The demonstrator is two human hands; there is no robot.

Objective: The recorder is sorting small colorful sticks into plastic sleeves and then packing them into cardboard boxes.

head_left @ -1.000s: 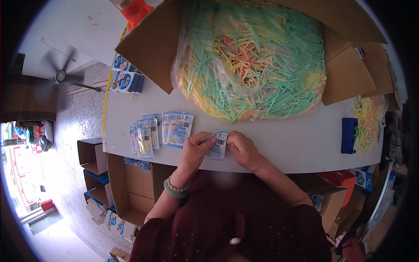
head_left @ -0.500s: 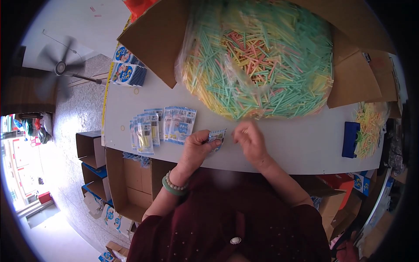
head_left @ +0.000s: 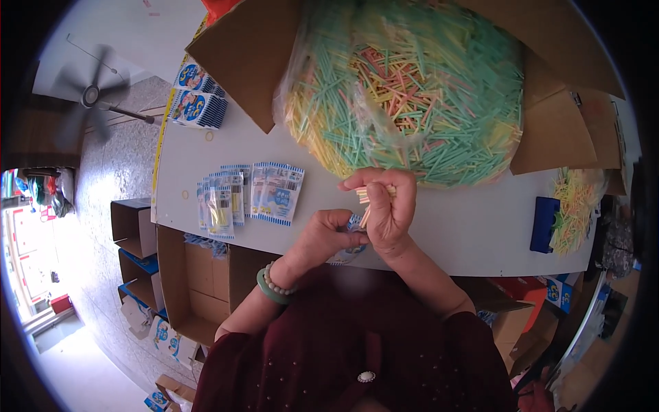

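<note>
In the head view, the right hand [head_left: 386, 209] is pinching a small bundle of thin yellow and pink plastic sticks [head_left: 369, 199] between thumb and fingers, its fingers curled shut around them, with the loose ends angling down toward the left hand [head_left: 328, 237]. The left hand is closing on a small blue-and-white printed plastic packet [head_left: 351, 233], holding it at the near edge of the white table [head_left: 453, 220]; the two hands are meeting there, touching or nearly so. Whether the stick ends are already entering the packet's mouth cannot be told, since the fingers are covering it.

To the left, a fanned row of flat blue-and-white filled packets [head_left: 250, 196] is lying on the table, so several appear done already. On the far side, a large open cardboard box [head_left: 556, 134] lined with a clear plastic bag is holding a heaped mass of green, yellow and pink sticks [head_left: 412, 89], which suggests that most of the filling is still waiting. Far left, stacks of blue-and-white printed cartons [head_left: 195, 103] are sitting at the table's corner. At the right, a dark blue tray [head_left: 544, 223] is standing beside a smaller loose pile of sticks [head_left: 575, 209]. Open brown cardboard boxes [head_left: 185, 275] are sitting on the floor below the table's left end.
</note>
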